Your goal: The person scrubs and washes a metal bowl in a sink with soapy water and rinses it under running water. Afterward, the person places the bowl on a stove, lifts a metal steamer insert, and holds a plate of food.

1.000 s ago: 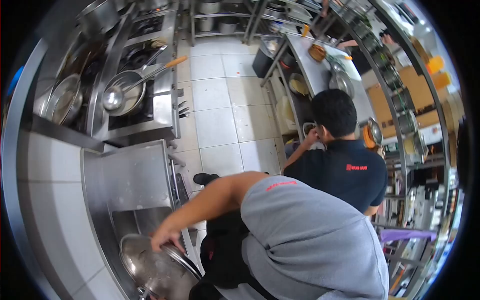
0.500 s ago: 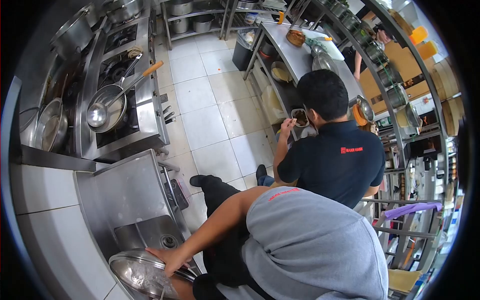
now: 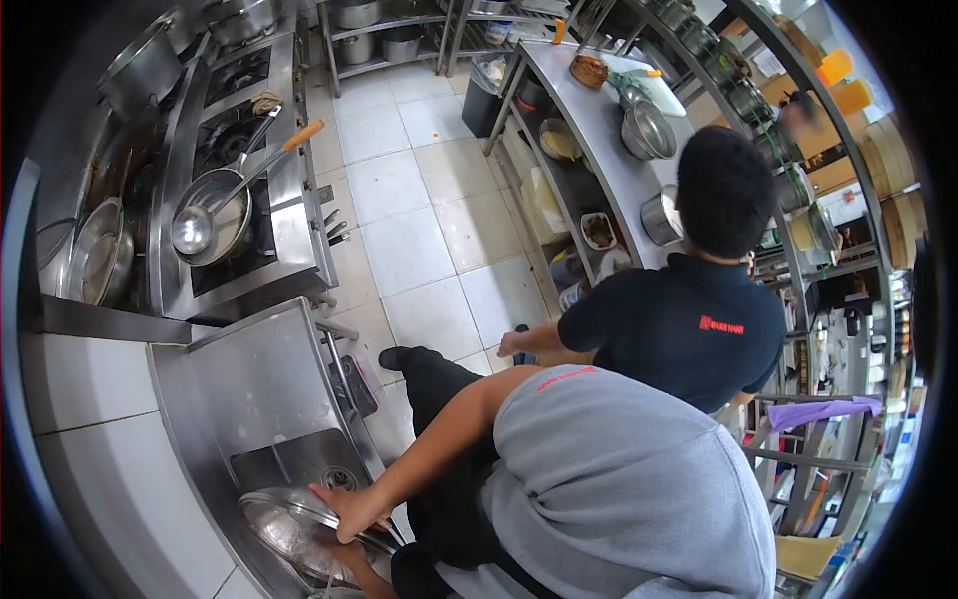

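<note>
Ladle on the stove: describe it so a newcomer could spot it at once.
Find the steel stove at upper left. At its nearer end sits a round pan, and the ladle lies across it, slanting up to the right. Its orange-brown handle end sets it apart from the dark-ended handle alongside.

Right forearm (image 3: 436,448): bare, reaching toward eight o'clock.
Right hand (image 3: 357,512): back upward, fingers extended toward ten o'clock.
Left hand (image 3: 347,559): at the right hand's six o'clock, finger pose unclear.
</note>
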A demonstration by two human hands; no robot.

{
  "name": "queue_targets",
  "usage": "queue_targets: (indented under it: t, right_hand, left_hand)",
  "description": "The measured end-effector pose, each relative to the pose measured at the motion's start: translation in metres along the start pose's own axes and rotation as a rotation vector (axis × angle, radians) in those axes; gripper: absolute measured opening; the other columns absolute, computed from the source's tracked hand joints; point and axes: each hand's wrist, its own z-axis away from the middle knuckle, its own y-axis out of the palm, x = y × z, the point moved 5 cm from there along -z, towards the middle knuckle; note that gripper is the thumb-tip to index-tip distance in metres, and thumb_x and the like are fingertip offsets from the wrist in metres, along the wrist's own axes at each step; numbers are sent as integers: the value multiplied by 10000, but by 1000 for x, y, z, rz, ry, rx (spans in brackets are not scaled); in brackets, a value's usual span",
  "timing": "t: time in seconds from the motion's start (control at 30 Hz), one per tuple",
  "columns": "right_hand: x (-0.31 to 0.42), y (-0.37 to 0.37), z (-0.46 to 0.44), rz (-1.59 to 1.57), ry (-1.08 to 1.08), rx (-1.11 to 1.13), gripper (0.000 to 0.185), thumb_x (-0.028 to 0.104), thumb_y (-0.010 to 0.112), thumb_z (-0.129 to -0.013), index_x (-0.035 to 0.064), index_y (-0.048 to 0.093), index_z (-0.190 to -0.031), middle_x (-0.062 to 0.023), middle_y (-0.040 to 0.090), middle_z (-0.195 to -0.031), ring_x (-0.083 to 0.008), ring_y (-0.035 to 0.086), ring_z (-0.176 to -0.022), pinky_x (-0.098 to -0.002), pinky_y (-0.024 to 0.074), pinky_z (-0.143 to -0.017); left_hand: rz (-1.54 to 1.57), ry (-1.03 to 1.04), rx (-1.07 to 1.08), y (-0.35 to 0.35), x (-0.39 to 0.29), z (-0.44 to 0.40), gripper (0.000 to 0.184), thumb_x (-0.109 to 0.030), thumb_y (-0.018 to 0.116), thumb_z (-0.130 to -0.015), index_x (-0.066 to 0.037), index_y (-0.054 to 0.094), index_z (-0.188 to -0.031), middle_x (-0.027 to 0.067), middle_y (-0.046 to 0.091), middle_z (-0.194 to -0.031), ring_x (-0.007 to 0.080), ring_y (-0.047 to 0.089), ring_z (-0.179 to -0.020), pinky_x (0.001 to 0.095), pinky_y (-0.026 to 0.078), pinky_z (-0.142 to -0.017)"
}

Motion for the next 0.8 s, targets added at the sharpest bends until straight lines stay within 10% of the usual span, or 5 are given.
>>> queue_targets:
  t: [0.33,0.5,0.7,0.77,0.8]
  right_hand:
    - [20,-3,-25,-134,343,-21,1126,170,823,-695,120,117,-1570,-267,481,-1393,-529,481,-1258,-692,560,-762]
    - [-10,24,-91,-68,295,367,847,178,773,-807,52,296,-1496,-239,428,-1443,-481,469,-1286,-759,466,-872]
    - [19,65,-106,379,324,184,981,443,735,-847,151,142,-1573,-294,109,-1611,-517,259,-1430,-792,291,-1008]
    - [11,101,-130,1188,-760,287,867,440,649,-910,131,182,-1572,-331,168,-1582,-533,207,-1453,-782,196,-1059]
    - [13,127,-113,1396,-823,406,788,391,607,-936,125,222,-1570,-311,163,-1596,-509,186,-1471,-752,159,-1095]
  left_hand:
    - [954,48,707,-113,-99,58,427,-303,749,-862,17,641,-1123,83,698,-978,171,560,-838,368,485,-777]
    - [686,-61,16,-115,-105,81,392,-427,801,-782,-64,700,-888,185,677,-737,420,662,-705,487,512,-634]
    - [923,-661,-571,-126,-65,85,409,-407,800,-808,-16,684,-774,157,627,-642,276,623,-572,410,468,-566]
    - [951,-809,-629,-111,-29,84,415,-400,764,-848,0,693,-763,161,642,-663,232,609,-571,396,476,-570]
    - [1010,-831,-744,-91,-19,81,424,-408,738,-868,7,703,-785,166,648,-666,227,607,-577,395,484,-579]
